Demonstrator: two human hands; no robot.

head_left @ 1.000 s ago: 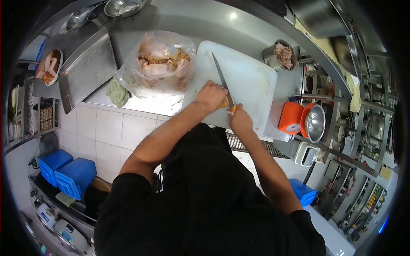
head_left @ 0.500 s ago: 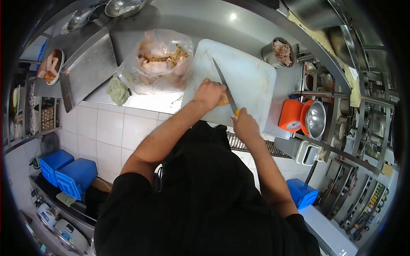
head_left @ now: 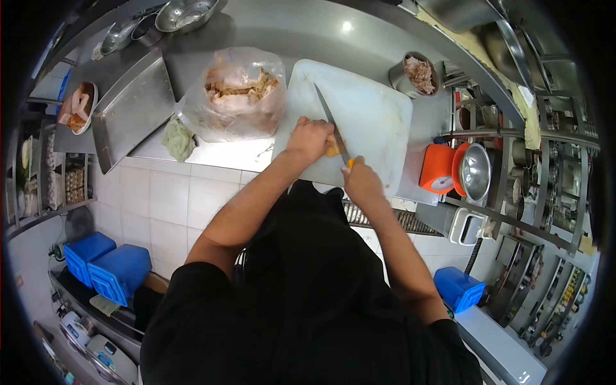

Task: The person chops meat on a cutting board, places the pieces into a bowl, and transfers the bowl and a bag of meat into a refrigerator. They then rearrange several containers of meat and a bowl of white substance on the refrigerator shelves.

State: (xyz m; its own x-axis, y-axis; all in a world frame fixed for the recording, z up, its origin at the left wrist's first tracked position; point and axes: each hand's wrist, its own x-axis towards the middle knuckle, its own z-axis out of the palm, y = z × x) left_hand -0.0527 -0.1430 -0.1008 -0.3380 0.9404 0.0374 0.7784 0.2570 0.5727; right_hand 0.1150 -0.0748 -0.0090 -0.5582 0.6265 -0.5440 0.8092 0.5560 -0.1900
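A white cutting board lies on the steel counter before me. My left hand is closed over a small yellowish-brown piece of meat near the board's front left, covering much of it. In my right hand is the yellow handle of a long knife. Its blade points away from me and to the left, running along the right side of the meat, close to my left fingertips. To the left of the board stands a clear plastic bag full of cooked-looking meat pieces.
A steel pot of pale meat pieces stands beyond the board's right corner. Left of the bag are a crumpled green cloth, a steel tray and a white dish with meat. An orange scale sits at the right.
The knife and my right hand have shifted slightly forward and left along the meat. My left hand keeps its hold in nearly the same spot. The view has tilted a little.
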